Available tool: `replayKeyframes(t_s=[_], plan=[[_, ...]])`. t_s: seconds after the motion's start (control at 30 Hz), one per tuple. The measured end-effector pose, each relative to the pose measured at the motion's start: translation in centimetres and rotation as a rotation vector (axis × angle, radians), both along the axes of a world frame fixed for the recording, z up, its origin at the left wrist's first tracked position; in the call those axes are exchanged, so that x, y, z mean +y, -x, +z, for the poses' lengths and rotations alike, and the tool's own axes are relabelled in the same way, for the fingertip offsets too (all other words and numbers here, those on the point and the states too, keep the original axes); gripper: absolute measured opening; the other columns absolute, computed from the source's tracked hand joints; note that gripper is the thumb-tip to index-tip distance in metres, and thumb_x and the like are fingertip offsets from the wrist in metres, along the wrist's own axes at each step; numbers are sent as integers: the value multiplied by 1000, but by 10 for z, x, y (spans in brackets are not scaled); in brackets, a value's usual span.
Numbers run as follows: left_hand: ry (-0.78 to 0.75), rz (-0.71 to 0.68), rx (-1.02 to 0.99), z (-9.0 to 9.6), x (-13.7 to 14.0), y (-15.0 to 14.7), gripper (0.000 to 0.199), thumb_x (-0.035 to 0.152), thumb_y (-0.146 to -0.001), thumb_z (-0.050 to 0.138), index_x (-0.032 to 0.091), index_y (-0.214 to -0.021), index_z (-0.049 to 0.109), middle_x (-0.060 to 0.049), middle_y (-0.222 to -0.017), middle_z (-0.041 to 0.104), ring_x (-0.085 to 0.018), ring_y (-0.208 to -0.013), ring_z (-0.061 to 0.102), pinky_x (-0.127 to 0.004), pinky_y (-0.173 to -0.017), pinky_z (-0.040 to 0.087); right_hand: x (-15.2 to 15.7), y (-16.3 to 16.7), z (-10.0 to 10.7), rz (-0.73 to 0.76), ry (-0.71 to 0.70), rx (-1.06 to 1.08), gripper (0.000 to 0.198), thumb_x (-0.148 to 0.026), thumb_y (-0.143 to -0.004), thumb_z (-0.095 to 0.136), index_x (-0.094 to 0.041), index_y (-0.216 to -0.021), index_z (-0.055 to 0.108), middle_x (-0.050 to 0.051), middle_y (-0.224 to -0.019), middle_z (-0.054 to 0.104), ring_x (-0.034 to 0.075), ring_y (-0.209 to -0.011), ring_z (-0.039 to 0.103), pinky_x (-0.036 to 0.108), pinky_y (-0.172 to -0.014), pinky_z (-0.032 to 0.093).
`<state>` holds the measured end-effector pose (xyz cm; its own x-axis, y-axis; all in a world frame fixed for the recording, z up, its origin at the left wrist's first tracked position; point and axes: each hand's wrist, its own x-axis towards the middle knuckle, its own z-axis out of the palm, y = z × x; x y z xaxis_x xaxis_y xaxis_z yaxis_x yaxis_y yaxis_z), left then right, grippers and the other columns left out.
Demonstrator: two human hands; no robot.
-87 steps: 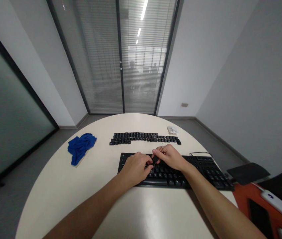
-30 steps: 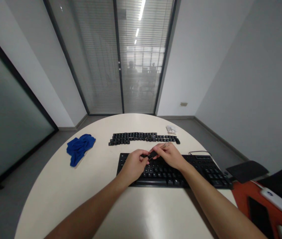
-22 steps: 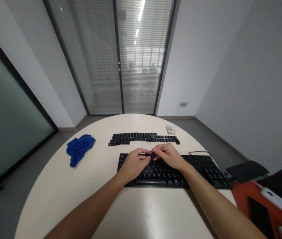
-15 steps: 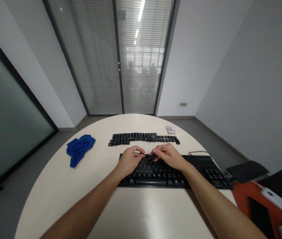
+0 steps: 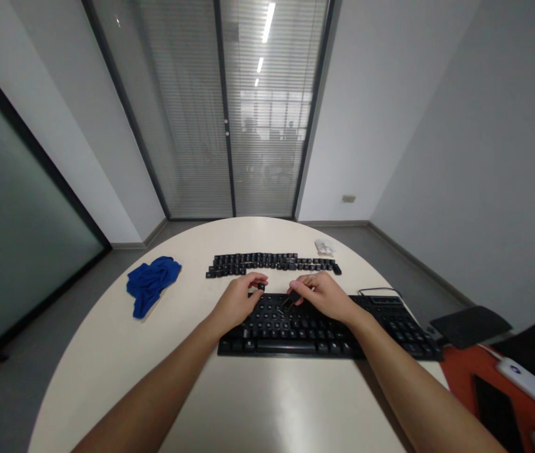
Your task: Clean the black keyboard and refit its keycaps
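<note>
A black keyboard [image 5: 286, 346] lies in front of me; many upper-left positions show bare switch stems, while keys sit on the lower rows and the right side. Between the thumb and fingers of my left hand [image 5: 234, 302] is a small black keycap [image 5: 261, 287], held over the keyboard's upper left edge. My right hand [image 5: 319, 292] is closed on a keycap puller [image 5: 294, 296] with a dark handle; its wire prongs point down-left above the bare stems. Beyond the keyboard, loose black keycaps [image 5: 253, 259] lie in rows on the table.
A crumpled blue cloth [image 5: 151, 283] lies on the round white table [image 5: 107, 352] at left. A small clear plastic bag [image 5: 325, 246] sits at the far right. The keyboard cable [image 5: 380, 290] curves behind it. At lower right, an orange surface [image 5: 465, 377] holds a white power strip [image 5: 531, 387].
My left hand has moved slightly left, away from the puller, and the keycap in its fingers now shows. My right hand with the puller has hardly moved.
</note>
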<state>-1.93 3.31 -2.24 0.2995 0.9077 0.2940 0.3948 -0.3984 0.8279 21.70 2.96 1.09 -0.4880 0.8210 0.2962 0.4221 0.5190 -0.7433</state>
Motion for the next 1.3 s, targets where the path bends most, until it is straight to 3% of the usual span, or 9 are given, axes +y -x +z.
replayKeyframes(t_s=[0.27, 0.5, 0.7, 0.9, 1.03, 1.3], plan=[[-83, 113, 69, 6, 8, 12, 30, 3, -79, 61, 18, -105, 66, -5, -105, 73, -19, -95, 67, -34, -92, 51, 6, -3, -10, -38, 63, -11, 53, -52, -97, 51, -19, -60, 71, 5, -76, 77, 19, -71, 71, 30, -74, 52], [-96, 145, 97, 2, 12, 15, 30, 5, -79, 60, 18, -105, 67, -5, -105, 73, -19, -92, 67, -35, -91, 53, 7, -3, -12, -46, 53, -23, 55, -53, -98, 48, -19, -60, 70, 5, -74, 76, 18, -66, 70, 30, -72, 52], [-125, 161, 93, 3, 15, 17, 30, 4, -80, 58, 18, -105, 65, -6, -106, 73, -19, -95, 69, -36, -92, 54, 5, -3, -10, -37, 56, -18, 56, -54, -98, 47, -20, -59, 69, 5, -73, 76, 19, -73, 72, 30, -75, 53], [-199, 232, 215, 15, 20, 17, 30, 5, -81, 59, 20, -106, 65, -5, -104, 73, -20, -89, 69, -35, -88, 54, 6, -4, -12, -43, 53, -28, 56, -54, -98, 47, -20, -60, 68, 5, -72, 76, 20, -71, 72, 32, -75, 53], [-297, 269, 413, 21, 28, 12, 28, 9, -83, 62, 22, -108, 66, -6, -108, 72, -25, -102, 65, -38, -92, 51, 6, -4, -13, -51, 51, -38, 56, -55, -98, 46, -20, -60, 68, 4, -71, 75, 20, -71, 72, 32, -73, 53], [-347, 178, 564, 5, 49, 10, 28, 6, -81, 62, 22, -103, 71, -8, -107, 71, -29, -110, 58, -41, -98, 46, 6, -4, -13, -47, 43, -37, 54, -53, -98, 47, -20, -63, 70, 4, -73, 76, 18, -67, 71, 31, -72, 52]])
